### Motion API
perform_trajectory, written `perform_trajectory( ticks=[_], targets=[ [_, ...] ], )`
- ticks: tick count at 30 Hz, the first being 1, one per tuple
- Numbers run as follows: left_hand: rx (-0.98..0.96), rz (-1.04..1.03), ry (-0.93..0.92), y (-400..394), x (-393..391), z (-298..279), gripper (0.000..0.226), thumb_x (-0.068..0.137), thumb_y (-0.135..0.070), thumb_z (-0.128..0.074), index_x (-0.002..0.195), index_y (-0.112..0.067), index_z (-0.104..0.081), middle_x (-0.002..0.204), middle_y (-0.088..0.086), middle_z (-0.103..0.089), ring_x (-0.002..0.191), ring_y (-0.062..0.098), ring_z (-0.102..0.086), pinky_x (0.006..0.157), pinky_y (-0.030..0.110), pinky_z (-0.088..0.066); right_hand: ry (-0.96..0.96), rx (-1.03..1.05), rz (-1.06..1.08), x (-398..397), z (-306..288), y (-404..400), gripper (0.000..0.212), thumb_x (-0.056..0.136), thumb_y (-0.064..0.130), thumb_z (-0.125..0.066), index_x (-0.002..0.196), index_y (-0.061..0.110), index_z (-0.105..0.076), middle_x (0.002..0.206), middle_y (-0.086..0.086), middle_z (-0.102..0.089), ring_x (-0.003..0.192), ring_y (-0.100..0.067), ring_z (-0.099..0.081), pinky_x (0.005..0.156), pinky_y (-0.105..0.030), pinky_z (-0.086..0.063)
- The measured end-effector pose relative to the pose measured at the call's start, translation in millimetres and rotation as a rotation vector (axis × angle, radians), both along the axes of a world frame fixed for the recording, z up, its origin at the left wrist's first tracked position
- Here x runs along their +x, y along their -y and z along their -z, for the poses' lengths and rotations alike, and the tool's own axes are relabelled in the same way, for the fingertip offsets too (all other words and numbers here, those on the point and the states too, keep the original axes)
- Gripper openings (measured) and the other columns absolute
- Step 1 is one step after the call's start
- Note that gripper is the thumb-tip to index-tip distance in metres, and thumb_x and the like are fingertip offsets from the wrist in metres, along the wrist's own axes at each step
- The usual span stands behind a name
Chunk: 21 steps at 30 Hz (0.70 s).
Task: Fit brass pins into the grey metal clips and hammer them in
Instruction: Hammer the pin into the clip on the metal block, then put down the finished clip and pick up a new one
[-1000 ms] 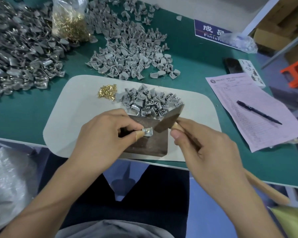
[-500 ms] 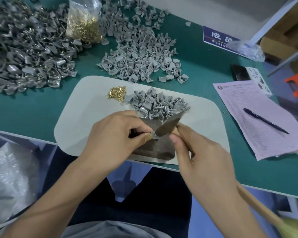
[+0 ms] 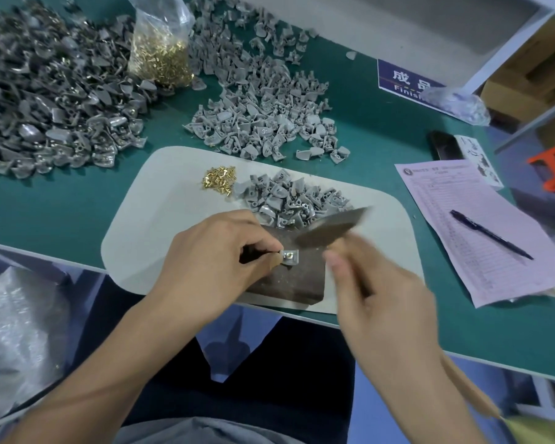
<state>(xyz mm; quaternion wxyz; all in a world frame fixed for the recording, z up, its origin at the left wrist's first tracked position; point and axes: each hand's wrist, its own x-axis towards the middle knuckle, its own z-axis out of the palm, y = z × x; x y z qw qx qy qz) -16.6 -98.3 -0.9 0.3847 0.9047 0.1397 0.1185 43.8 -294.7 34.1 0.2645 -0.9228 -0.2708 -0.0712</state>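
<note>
One grey clip (image 3: 289, 257) with a brass pin in it lies on the dark metal block (image 3: 289, 277), pinched by the left hand (image 3: 218, 261); the right hand (image 3: 382, 293) (blurred) grips the hammer (image 3: 330, 227) raised above the clip.

1. A small grey metal clip (image 3: 289, 256) with a brass pin seated in its hole lies flat on a dark, worn metal block, pinched at its left edge by the left hand (image 3: 218, 261).
2. A hammer with a dark wedge-shaped metal head (image 3: 330, 226) and wooden handle is gripped by the right hand (image 3: 382, 302); it is blurred, its head raised just above and right of the clip.
3. A heap of loose grey metal clips (image 3: 295, 201) lies just beyond both hands.
4. A small cluster of loose brass pins (image 3: 219, 181) lies beyond the left hand, just left of that heap.
</note>
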Motion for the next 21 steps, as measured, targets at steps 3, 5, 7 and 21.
perform_trajectory(
  ticks=[3,5,7,21],
  targets=[
    [0.025,0.004,0.010,0.8,0.9,-0.4,0.005,0.083,-0.045,-0.075,0.086,-0.044,-0.072,0.093,-0.023,-0.063,0.086,-0.004,-0.054,0.063,0.027,-0.048,0.000,-0.158,-0.055,2.9,-1.4,2.7,0.025,0.098,0.055,-0.048,0.121,0.047,-0.054,0.074,0.018,-0.066,0.063,-0.011,-0.055,0.052,-0.031,-0.049],
    [0.031,0.005,0.015,0.2,1.5,0.1,0.004,0.083,-0.046,-0.074,0.086,-0.044,-0.072,0.094,-0.023,-0.063,0.088,-0.004,-0.054,0.063,0.026,-0.048,-0.002,-0.117,0.008,10.6,-2.6,7.7,0.026,0.098,0.058,-0.046,0.120,0.048,-0.054,0.075,0.024,-0.063,0.061,-0.001,-0.052,0.053,-0.022,-0.044],
    [0.008,0.006,0.020,0.3,1.4,2.4,0.004,0.083,-0.046,-0.073,0.085,-0.044,-0.073,0.094,-0.023,-0.064,0.089,-0.003,-0.055,0.064,0.026,-0.048,-0.008,-0.100,0.118,20.3,4.5,13.1,0.028,0.102,0.055,-0.039,0.121,0.044,-0.056,0.075,0.022,-0.059,0.065,0.000,-0.051,0.054,-0.022,-0.037],
    [-0.469,-0.082,0.262,-5.4,-7.3,8.1,0.013,0.086,-0.024,-0.076,0.081,-0.036,-0.075,0.083,-0.016,-0.065,0.057,0.003,-0.046,0.057,0.007,-0.034,0.027,0.000,0.203,20.8,38.1,4.0,0.026,0.100,0.028,-0.060,0.122,0.025,-0.074,0.112,-0.002,-0.063,0.108,-0.030,-0.055,0.094,-0.050,-0.046]
  ],
)
